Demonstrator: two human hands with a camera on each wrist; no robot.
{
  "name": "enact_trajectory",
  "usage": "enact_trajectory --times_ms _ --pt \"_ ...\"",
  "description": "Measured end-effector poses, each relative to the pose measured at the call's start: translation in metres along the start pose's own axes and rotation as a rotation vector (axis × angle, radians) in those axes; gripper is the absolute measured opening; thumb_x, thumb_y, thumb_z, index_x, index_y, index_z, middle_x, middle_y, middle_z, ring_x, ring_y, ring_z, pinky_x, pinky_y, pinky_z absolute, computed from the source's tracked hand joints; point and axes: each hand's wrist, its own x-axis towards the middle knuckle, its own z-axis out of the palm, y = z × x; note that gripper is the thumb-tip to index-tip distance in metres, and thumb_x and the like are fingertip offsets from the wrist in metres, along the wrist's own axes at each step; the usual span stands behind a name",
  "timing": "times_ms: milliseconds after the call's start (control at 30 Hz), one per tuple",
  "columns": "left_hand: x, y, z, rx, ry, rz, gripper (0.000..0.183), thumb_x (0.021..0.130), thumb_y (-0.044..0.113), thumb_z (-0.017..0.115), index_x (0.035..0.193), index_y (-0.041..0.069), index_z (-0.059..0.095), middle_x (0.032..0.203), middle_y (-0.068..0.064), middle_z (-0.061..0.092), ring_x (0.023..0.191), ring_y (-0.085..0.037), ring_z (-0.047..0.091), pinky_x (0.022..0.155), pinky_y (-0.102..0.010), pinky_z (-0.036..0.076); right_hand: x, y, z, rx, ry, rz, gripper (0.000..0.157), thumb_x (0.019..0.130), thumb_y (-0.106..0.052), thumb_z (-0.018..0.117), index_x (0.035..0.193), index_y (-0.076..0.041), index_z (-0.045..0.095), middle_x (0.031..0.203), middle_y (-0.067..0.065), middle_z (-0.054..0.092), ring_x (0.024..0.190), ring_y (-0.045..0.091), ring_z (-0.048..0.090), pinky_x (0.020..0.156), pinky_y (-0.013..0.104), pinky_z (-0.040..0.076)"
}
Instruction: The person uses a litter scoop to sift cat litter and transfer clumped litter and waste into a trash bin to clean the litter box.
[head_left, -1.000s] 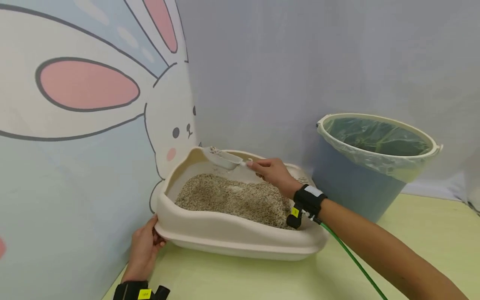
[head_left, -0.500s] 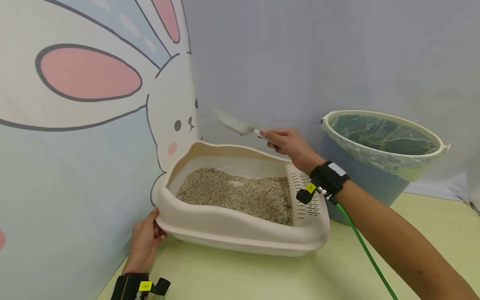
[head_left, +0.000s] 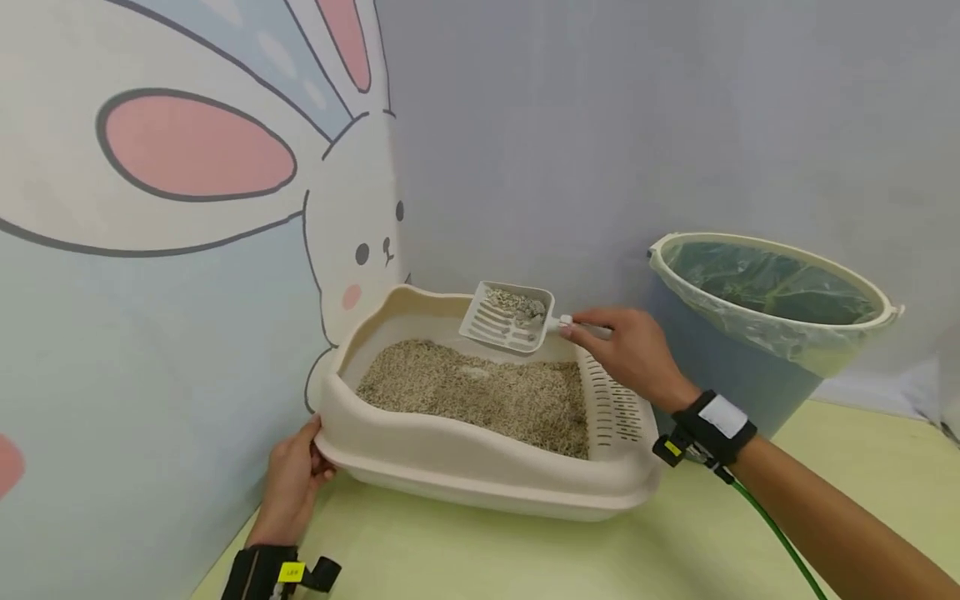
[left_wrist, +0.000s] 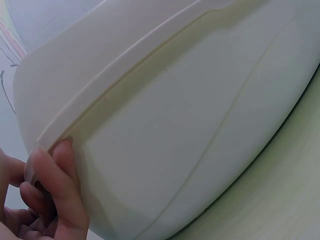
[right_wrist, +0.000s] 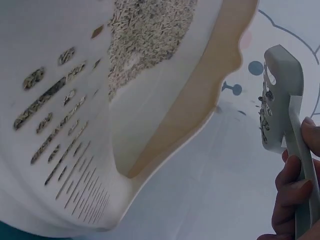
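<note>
My right hand [head_left: 633, 350] grips the handle of a white slotted litter scoop [head_left: 487, 327] above the back of the litter box. Clumps and loose litter [head_left: 517, 304] lie in the scoop. In the right wrist view the scoop [right_wrist: 287, 100] shows from its side, fingers curled round the handle. The cream litter box [head_left: 465, 454] holds a bed of grainy litter [head_left: 465, 392], with a slotted panel [head_left: 615, 408] at its right end. My left hand [head_left: 288, 479] holds the box's front left corner; in the left wrist view its fingers [left_wrist: 62, 190] curl under the rim.
A blue bin [head_left: 750, 392] lined with a clear bag [head_left: 795, 333] stands right of the box, close to its slotted end. A rabbit-print wall [head_left: 225, 333] rises at the left and a grey curtain [head_left: 570, 150] behind. The floor [head_left: 420, 542] is pale green.
The scoop rose out of the litter box, then came lower and to the right, its slotted face now turned toward the head camera. The left hand has stayed at the corner.
</note>
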Motion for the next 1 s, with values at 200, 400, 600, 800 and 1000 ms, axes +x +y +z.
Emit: enact_trajectory --times_ms 200,400,600,800,1000 --pt "-0.003 -0.003 -0.006 0.012 0.029 -0.025 0.045 0.099 0.043 0.046 0.067 0.011 0.041 0.057 0.004 0.037 0.053 -0.013 0.045 0.045 -0.023 0.042 -0.003 0.015 -0.002 -0.225 0.097 -0.097 0.033 0.085 -0.041 0.069 0.106 -0.016 0.073 0.096 0.01 0.072 0.054 0.015 0.059 0.041 0.04 0.046" --pt "-0.002 -0.002 -0.001 -0.001 0.005 -0.012 0.046 0.097 0.044 0.049 0.066 0.011 0.041 0.059 0.003 0.039 0.054 -0.014 0.046 0.046 -0.023 0.043 0.007 0.025 -0.017 -0.319 0.214 -0.142 0.032 0.081 -0.036 0.073 0.105 -0.016 0.073 0.087 0.011 0.072 0.046 0.012 0.051 0.033 0.035 0.036" --pt "0.0 0.002 0.0 0.006 -0.006 -0.021 0.045 0.097 0.047 0.048 0.071 0.01 0.043 0.063 0.003 0.041 0.057 -0.013 0.048 0.047 -0.021 0.044 0.016 0.024 -0.026 -0.334 0.275 -0.17 0.033 0.08 -0.036 0.074 0.106 -0.015 0.073 0.072 0.009 0.068 0.044 0.012 0.047 0.031 0.036 0.033" --pt "0.0 0.003 0.001 0.013 -0.005 -0.015 0.045 0.097 0.047 0.047 0.074 0.008 0.044 0.062 0.003 0.041 0.055 -0.013 0.048 0.046 -0.022 0.044 0.014 0.018 -0.03 -0.331 0.284 -0.159 0.032 0.08 -0.035 0.074 0.105 -0.015 0.073 0.078 0.01 0.07 0.047 0.014 0.051 0.03 0.037 0.031" --pt "0.0 0.001 0.0 0.013 -0.011 -0.014 0.045 0.097 0.047 0.047 0.075 0.008 0.046 0.061 0.003 0.041 0.055 -0.013 0.048 0.046 -0.022 0.044 -0.006 0.018 -0.024 -0.22 0.178 -0.021 0.034 0.084 -0.038 0.07 0.107 -0.014 0.072 0.093 0.014 0.072 0.057 0.019 0.06 0.035 0.038 0.039"
